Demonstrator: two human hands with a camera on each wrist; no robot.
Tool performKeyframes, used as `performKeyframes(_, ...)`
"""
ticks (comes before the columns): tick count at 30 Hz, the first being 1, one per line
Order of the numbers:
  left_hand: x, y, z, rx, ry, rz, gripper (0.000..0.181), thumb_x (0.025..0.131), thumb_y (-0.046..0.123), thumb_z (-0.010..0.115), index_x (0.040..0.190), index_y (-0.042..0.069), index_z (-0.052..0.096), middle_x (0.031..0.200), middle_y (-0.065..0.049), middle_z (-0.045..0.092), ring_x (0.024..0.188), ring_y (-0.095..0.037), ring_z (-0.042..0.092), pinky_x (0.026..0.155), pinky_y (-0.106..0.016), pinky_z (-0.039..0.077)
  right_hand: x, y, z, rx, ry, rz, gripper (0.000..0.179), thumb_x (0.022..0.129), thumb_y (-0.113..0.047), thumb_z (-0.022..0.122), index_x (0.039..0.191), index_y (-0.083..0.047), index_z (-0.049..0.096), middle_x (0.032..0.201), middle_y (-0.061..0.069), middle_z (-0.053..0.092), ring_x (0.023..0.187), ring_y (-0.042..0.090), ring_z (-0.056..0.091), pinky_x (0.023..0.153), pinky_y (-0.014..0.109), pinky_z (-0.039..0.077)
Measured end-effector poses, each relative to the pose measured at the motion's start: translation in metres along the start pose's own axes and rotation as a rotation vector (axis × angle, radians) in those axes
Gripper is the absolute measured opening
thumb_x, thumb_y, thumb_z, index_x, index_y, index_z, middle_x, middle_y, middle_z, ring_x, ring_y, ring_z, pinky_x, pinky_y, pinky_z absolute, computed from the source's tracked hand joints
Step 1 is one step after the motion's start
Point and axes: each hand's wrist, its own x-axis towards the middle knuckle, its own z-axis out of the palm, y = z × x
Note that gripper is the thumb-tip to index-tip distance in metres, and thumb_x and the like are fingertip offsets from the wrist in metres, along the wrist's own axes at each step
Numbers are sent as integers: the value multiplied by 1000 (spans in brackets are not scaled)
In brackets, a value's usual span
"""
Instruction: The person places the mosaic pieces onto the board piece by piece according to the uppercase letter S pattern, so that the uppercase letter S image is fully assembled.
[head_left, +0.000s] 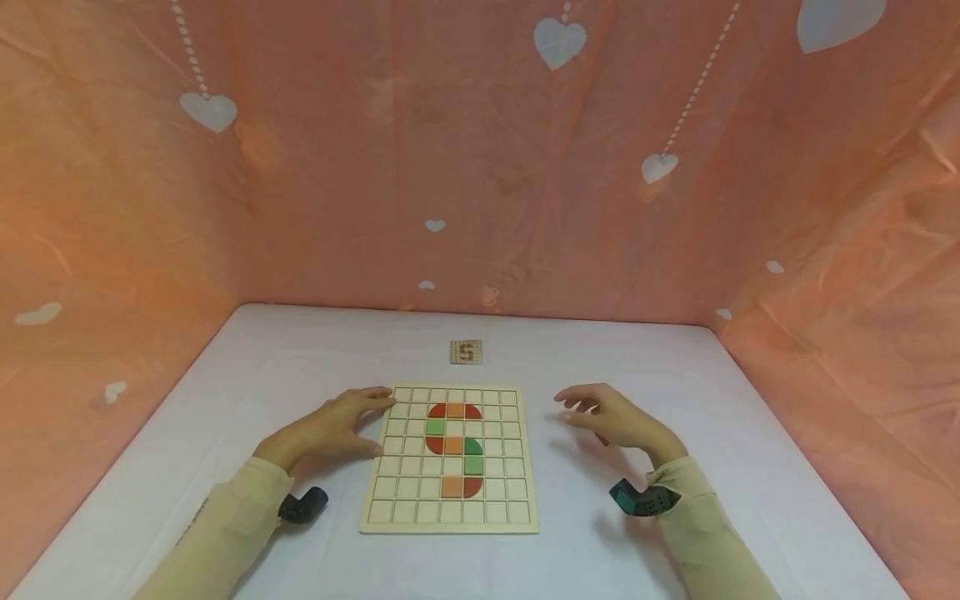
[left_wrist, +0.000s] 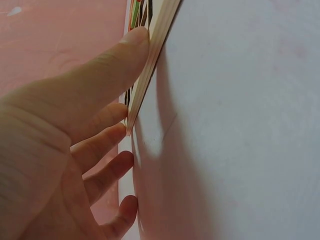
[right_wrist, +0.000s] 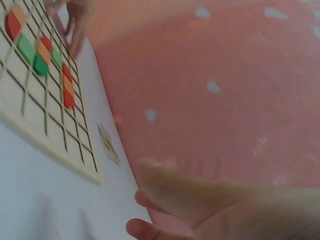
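A wooden grid board (head_left: pixel 405 510) lies flat on the table, with coloured tiles in an S-like curve across its middle. Among them are red rounded tiles (head_left: pixel 473 486), orange square tiles (head_left: pixel 453 446), light green squares (head_left: pixel 435 427) and a dark green rounded tile (head_left: pixel 473 446). My left hand (head_left: pixel 339 425) rests at the board's left edge, its thumb on the side in the left wrist view and its fingers loosely spread. Off the board's right side, my right hand (head_left: pixel 611 414) hovers with relaxed, slightly bent fingers and holds nothing.
Behind the board lies a small card (head_left: pixel 467 352) printed with a grid and an S-like pattern. White cloth covers the table (head_left: pixel 315 350). Orange fabric with pale hearts (head_left: pixel 480 150) hangs behind and on both sides. Each wrist wears a dark device (head_left: pixel 645 498).
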Motion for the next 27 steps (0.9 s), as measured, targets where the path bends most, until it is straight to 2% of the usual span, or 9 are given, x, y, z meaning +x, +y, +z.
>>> performKeyframes(2,0,0,0,-2,2,3,76,81,23,84,147,4,51,162,-19,37,150,-47,29,120,-67,28,-2,6,-6,18,-3,14,36,96,-13,67,128,1,65,121,22,67,94,21,61,69,25,54)
performKeyframes(4,1,-1,0,-2,1,10,76,81,23,84,147,3,51,162,-19,37,150,-47,29,120,-67,29,-5,13,-12,11,-6,5,36,94,-13,69,127,2,66,123,23,67,99,21,61,80,26,54)
performKeyframes(6,1,-2,0,-2,1,18,76,82,22,84,147,2,51,162,-20,37,150,-47,30,120,-66,29,-7,20,-18,4,-16,9,36,93,-13,70,125,2,67,122,22,68,98,21,62,81,27,55)
performKeyframes(10,2,-3,1,1,0,28,76,81,22,84,147,2,51,161,-20,37,149,-48,31,119,-66,30,-14,36,-27,-27,-47,-18,33,90,-10,73,119,3,70,119,22,70,97,18,61,80,23,53)
performKeyframes(14,1,-3,1,2,0,32,76,80,22,85,146,2,52,162,-20,37,149,-48,31,119,-67,30,-22,43,-30,-28,-68,-27,29,85,-3,74,113,6,71,111,22,72,93,17,58,76,20,50)
performKeyframes(21,0,-1,0,7,1,25,76,81,23,84,147,3,51,162,-20,36,149,-49,31,118,-68,29,-23,41,-24,-26,-79,90,18,82,1,75,99,0,73,93,9,64,87,19,50,71,22,44)
performKeyframes(27,0,-1,-1,11,2,31,76,81,23,84,147,3,51,162,-20,36,149,-49,31,118,-68,29,-20,41,-20,-40,-54,145,14,81,2,76,92,-3,71,87,5,60,83,18,50,70,26,45)
